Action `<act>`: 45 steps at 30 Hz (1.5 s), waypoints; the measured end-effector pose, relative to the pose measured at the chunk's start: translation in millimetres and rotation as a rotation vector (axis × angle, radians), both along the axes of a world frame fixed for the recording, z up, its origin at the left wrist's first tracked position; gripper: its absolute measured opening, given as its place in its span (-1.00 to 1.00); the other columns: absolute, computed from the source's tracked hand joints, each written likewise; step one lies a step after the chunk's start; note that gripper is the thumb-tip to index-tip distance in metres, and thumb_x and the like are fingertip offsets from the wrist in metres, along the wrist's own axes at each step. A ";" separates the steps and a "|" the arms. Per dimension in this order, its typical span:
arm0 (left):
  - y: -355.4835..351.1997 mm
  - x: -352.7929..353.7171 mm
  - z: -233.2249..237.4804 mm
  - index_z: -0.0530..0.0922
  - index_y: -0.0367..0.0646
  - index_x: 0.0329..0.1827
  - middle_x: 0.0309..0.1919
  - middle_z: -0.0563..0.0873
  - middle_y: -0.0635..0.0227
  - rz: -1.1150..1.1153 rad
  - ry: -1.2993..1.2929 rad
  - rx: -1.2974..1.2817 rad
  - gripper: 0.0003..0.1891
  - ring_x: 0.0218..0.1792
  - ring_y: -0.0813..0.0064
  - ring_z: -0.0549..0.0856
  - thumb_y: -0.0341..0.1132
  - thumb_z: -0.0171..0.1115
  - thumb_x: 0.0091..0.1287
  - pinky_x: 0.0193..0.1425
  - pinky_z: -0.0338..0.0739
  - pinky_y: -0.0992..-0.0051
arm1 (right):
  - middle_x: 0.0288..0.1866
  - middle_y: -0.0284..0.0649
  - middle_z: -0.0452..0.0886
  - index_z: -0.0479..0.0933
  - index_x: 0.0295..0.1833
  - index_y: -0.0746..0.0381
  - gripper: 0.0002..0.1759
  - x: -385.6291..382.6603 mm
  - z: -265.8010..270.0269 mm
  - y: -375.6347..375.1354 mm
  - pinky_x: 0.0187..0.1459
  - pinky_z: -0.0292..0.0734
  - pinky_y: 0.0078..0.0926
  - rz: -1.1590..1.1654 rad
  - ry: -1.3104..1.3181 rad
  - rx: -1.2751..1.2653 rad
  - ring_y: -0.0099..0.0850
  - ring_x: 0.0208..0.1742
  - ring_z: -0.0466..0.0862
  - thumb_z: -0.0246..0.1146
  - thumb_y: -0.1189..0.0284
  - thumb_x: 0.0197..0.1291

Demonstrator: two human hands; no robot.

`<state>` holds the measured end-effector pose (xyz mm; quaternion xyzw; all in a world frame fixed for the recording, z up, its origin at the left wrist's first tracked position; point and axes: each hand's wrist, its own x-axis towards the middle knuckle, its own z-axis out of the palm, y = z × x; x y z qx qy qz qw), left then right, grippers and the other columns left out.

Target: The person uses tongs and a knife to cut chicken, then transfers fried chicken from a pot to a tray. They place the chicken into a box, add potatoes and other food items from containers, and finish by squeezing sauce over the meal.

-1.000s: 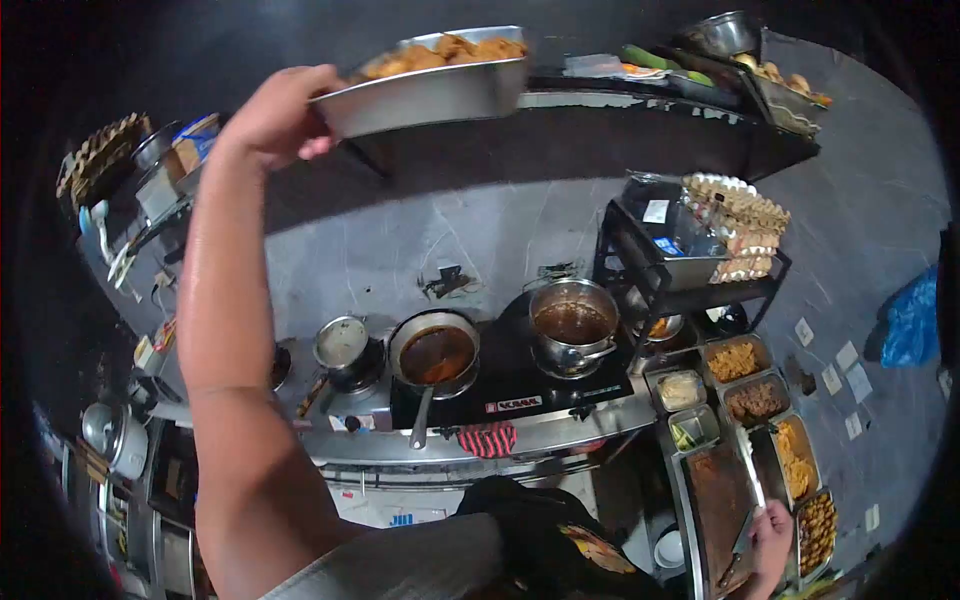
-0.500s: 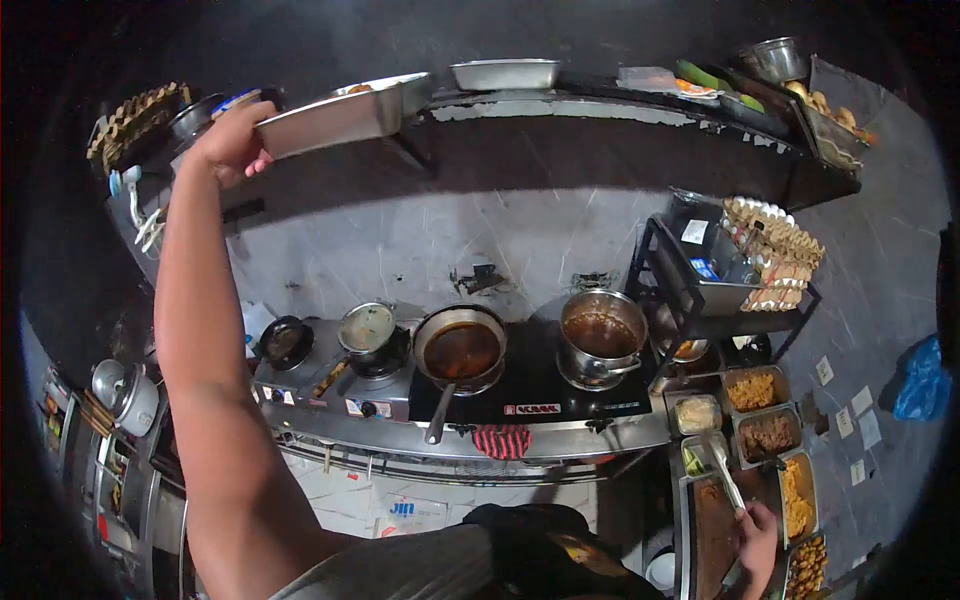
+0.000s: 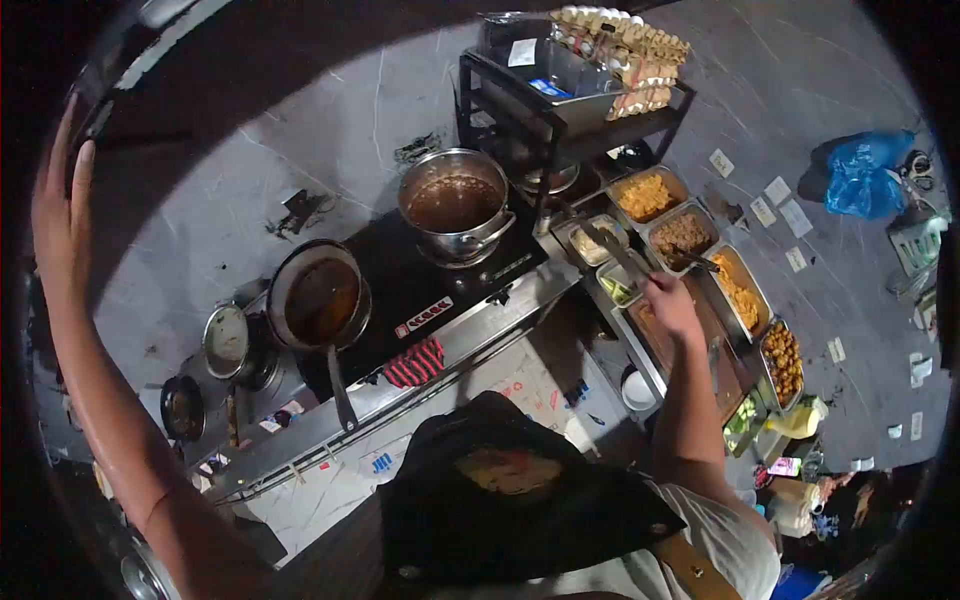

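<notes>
At the far left, my left hand (image 3: 65, 215) reaches up with its fingers stretched and apart, close to the dark shelf edge (image 3: 165, 45); nothing shows in it. My right hand (image 3: 672, 303) is closed on metal tongs (image 3: 618, 250), which point up and left over a small tray of pale food (image 3: 598, 240). Beside them are trays of orange shreds (image 3: 643, 197), brown minced food (image 3: 683, 235) and yellow-orange food (image 3: 738, 290). Green slices (image 3: 617, 287) lie in a small container just left of my right hand. Below it is a brown board (image 3: 690, 345).
A pan of dark liquid (image 3: 322, 300) and a steel pot (image 3: 453, 205) stand on the stove (image 3: 400, 260). Left of them are a small saucepan (image 3: 228, 335) and a black pan (image 3: 182, 408). A black rack (image 3: 520, 95) bears egg cartons (image 3: 640, 60).
The view has turned to the right. My left hand has let go of the metal tray on the shelf and its fingers have spread. The tongs now tilt over the small tray of pale food.
</notes>
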<state>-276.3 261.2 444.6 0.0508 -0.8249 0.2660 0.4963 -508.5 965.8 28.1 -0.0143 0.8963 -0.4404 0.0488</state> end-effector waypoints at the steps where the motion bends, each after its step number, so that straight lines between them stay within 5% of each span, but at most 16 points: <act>1: -13.6 -4.1 -4.3 0.46 0.01 0.71 0.64 0.53 0.12 0.040 0.017 0.011 -0.40 0.68 0.14 0.44 0.08 -0.10 0.78 0.75 0.25 0.25 | -0.40 -0.30 0.65 0.72 -0.08 0.34 -0.61 -18.9 -8.5 -12.4 -0.24 0.50 -0.39 -0.040 0.023 0.027 -0.48 -0.31 0.61 0.33 0.17 0.47; 5: -108.9 -1.7 -1.9 0.46 0.00 0.71 0.64 0.54 0.16 -0.040 -0.213 0.079 -0.45 0.68 0.21 0.45 -0.01 -0.01 0.78 0.76 0.23 0.28 | 0.05 0.24 0.81 0.72 0.20 0.36 -0.38 -106.5 -25.4 -72.9 0.17 0.68 0.00 0.014 0.233 0.275 0.14 0.15 0.82 0.36 -0.03 0.45; 9: 53.9 -20.1 -15.1 0.68 -0.24 0.33 0.11 0.80 -0.19 -0.395 -0.025 -0.445 -0.23 0.10 -0.07 0.83 0.35 0.33 0.45 0.39 0.72 0.03 | 0.25 0.21 0.77 0.65 0.36 0.26 -0.33 -185.6 -36.1 -151.3 0.29 0.65 0.01 0.022 0.204 0.381 0.13 0.29 0.76 0.38 -0.06 0.43; 11: 77.8 11.4 -60.8 0.67 -0.14 0.48 0.37 0.73 -0.05 -0.427 -0.253 0.335 -0.58 0.46 0.07 0.67 -0.25 0.12 0.66 0.67 0.37 0.16 | 0.30 0.18 0.75 0.62 0.38 0.23 -0.35 -219.5 -57.9 -168.8 0.33 0.62 0.02 -0.023 0.074 0.422 0.10 0.35 0.74 0.40 -0.03 0.41; 12: 105.9 20.9 -82.1 0.72 -0.18 0.35 0.18 0.78 -0.06 -0.604 -0.305 0.455 -0.62 0.21 0.06 0.75 -0.24 0.18 0.60 0.46 0.51 0.13 | 0.30 0.18 0.75 0.62 0.38 0.23 -0.35 -210.1 -56.5 -174.4 0.33 0.62 0.02 -0.036 0.060 0.415 0.10 0.35 0.74 0.40 -0.03 0.41; 15: 195.2 1.3 -129.4 0.82 -0.20 0.01 -0.29 0.77 0.08 -1.206 -0.597 0.749 -0.70 -0.44 0.15 0.77 -0.18 0.31 0.45 -0.33 0.65 0.18 | 0.23 0.15 0.78 0.67 0.29 0.21 -0.44 -154.0 -42.0 -179.0 0.30 0.64 0.02 -0.074 0.094 0.297 0.10 0.31 0.75 0.42 0.05 0.37; 17: 243.3 -21.0 -149.7 0.74 -0.16 -0.10 -0.24 0.84 0.14 -1.597 -0.783 0.844 -0.75 -0.37 0.14 0.82 -0.14 0.31 0.51 -0.26 0.70 0.19 | 0.28 0.09 0.74 0.60 0.34 0.20 -0.44 -80.4 -57.9 -161.6 0.39 0.47 0.25 -0.067 0.296 0.338 0.11 0.39 0.69 0.40 0.11 0.36; 20: 304.6 -51.8 -173.3 0.79 -0.08 -0.16 -0.24 0.84 0.22 -2.016 -1.044 0.846 -0.83 -0.34 0.23 0.84 -0.18 0.42 0.41 -0.26 0.73 0.23 | 0.20 0.11 0.76 0.64 0.33 0.17 -0.46 57.6 -95.9 -109.7 0.30 0.57 0.17 0.290 -0.058 0.290 0.10 0.28 0.73 0.42 0.16 0.32; 21: 323.9 -54.1 -170.2 0.80 -0.08 -0.17 -0.27 0.83 0.24 -2.035 -1.138 0.876 -0.82 -0.36 0.24 0.83 -0.18 0.42 0.40 -0.26 0.72 0.24 | 0.04 0.13 0.78 0.70 0.15 0.20 -0.55 115.5 -96.5 -94.7 0.06 0.70 0.10 0.341 -0.108 0.363 0.14 0.07 0.78 0.39 0.09 0.33; 24: 386.9 -54.9 -149.7 0.83 -0.06 -0.19 -0.34 0.79 0.31 -2.008 -1.444 0.915 -0.81 -0.41 0.29 0.79 -0.15 0.43 0.38 -0.28 0.68 0.29 | 0.15 0.15 0.80 0.64 0.40 0.28 -0.27 262.9 -174.6 -22.2 0.20 0.70 0.03 0.533 -0.559 0.493 0.14 0.18 0.79 0.35 -0.08 0.38; 29: 500.8 -31.6 -130.9 0.86 -0.04 -0.21 -0.47 0.72 0.43 -1.976 -1.876 0.802 -0.79 -0.49 0.36 0.73 -0.11 0.44 0.33 -0.31 0.62 0.36 | 0.19 0.13 0.80 0.66 0.42 0.20 -0.39 451.0 -177.8 59.8 0.25 0.68 -0.06 0.208 -0.988 0.425 0.10 0.28 0.77 0.45 0.19 0.31; 31: 547.8 -13.1 -137.4 0.86 -0.01 -0.20 -0.54 0.68 0.47 -2.019 -2.011 0.743 -0.75 -0.53 0.40 0.71 -0.04 0.45 0.32 -0.36 0.54 0.41 | 0.04 0.13 0.83 0.70 0.19 0.30 -0.53 507.3 -139.1 74.3 0.12 0.69 -0.07 -0.497 -0.675 0.132 0.08 0.07 0.82 0.35 0.11 0.49; 34: 622.6 22.5 -173.2 0.86 0.03 -0.15 -0.54 0.68 0.40 -2.236 -2.219 0.770 -0.77 -0.57 0.39 0.69 -0.06 0.51 0.30 -0.42 0.45 0.42 | 0.04 0.08 0.85 0.70 0.21 0.31 -0.56 580.9 -134.2 87.9 0.10 0.68 -0.15 -0.819 -0.661 0.010 -0.08 0.03 0.84 0.39 0.17 0.49; 37: 724.7 59.0 -226.7 0.80 -0.08 0.13 -0.39 0.75 0.35 -2.484 -2.233 0.058 -0.68 -0.40 0.34 0.75 -0.26 0.53 0.33 -0.35 0.57 0.35 | 0.03 0.10 0.83 0.72 0.21 0.25 -0.51 646.9 -109.6 103.0 0.16 0.67 -0.13 -1.116 -0.615 -0.206 0.02 0.07 0.82 0.37 0.06 0.46; 43: 869.3 165.8 -395.4 0.65 -0.22 0.33 0.01 0.76 0.31 -1.436 -2.624 -0.047 -0.62 -0.16 0.48 0.74 -0.35 0.39 0.50 0.00 0.68 0.41 | -0.09 0.09 0.84 0.76 0.06 0.29 -0.57 765.6 -111.6 219.9 0.10 0.70 -0.10 -1.662 -0.300 -0.022 0.04 0.00 0.84 0.31 0.13 0.43; 45: 903.8 198.5 -464.3 0.61 -0.19 0.38 0.06 0.76 0.28 -1.510 -2.591 -0.086 -0.56 -0.14 0.46 0.74 -0.28 0.41 0.50 0.05 0.69 0.39 | 0.06 0.18 0.83 0.73 0.17 0.30 -0.50 796.2 -150.4 282.6 0.20 0.67 -0.06 -1.816 -0.269 -0.054 0.08 0.16 0.81 0.31 0.09 0.44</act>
